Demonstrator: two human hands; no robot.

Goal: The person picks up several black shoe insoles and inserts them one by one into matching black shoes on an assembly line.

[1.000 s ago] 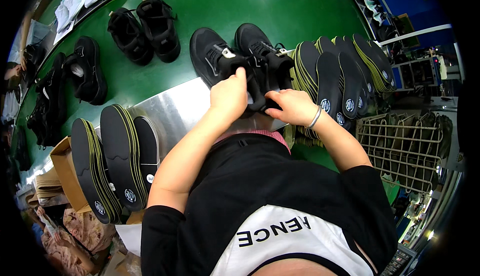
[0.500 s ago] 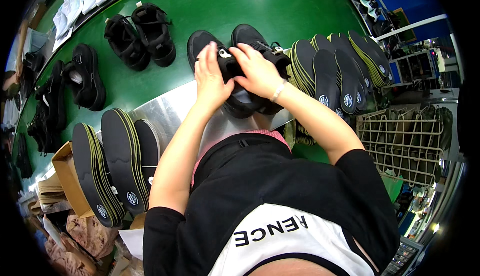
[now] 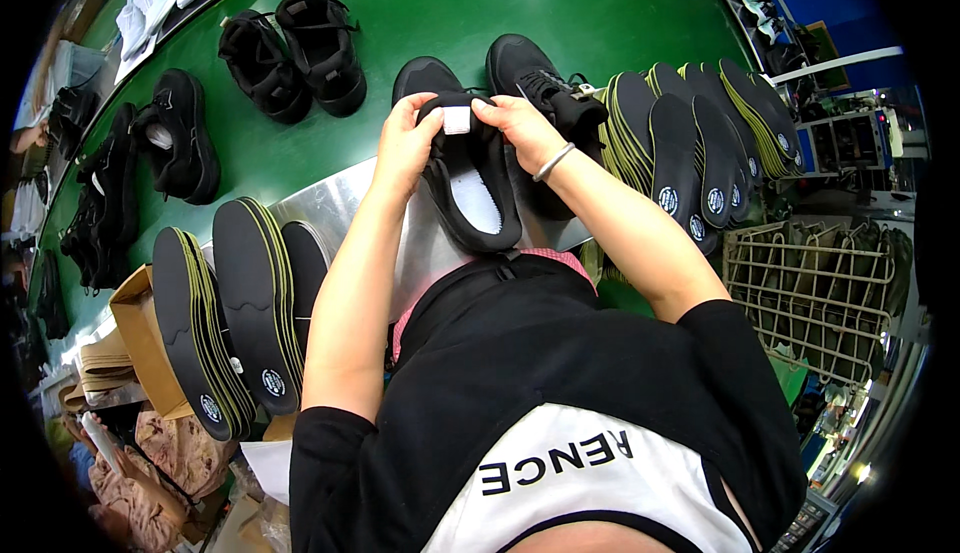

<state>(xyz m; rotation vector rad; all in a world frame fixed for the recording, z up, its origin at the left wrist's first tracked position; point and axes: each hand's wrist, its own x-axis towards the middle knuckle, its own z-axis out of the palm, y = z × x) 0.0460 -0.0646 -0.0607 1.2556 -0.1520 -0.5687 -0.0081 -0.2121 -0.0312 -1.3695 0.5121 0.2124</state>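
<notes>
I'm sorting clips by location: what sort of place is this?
Probably a shoe factory workstation: pairs of black shoes on a green table, with stacked black insoles on either side.

We saw a matt, cloth-like shoe (image 3: 502, 183), a glossy bench (image 3: 430, 15), a smooth, shiny metal sheet (image 3: 338, 196) and a cardboard box (image 3: 145, 341).

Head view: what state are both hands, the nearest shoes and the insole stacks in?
Left hand: gripping the tongue at its left
Right hand: gripping it at the right
Handled shoe: opening facing the person
Neighbouring shoe: upright, laced
Left insole stacks: black faces showing
Right insole stacks: likewise
</notes>
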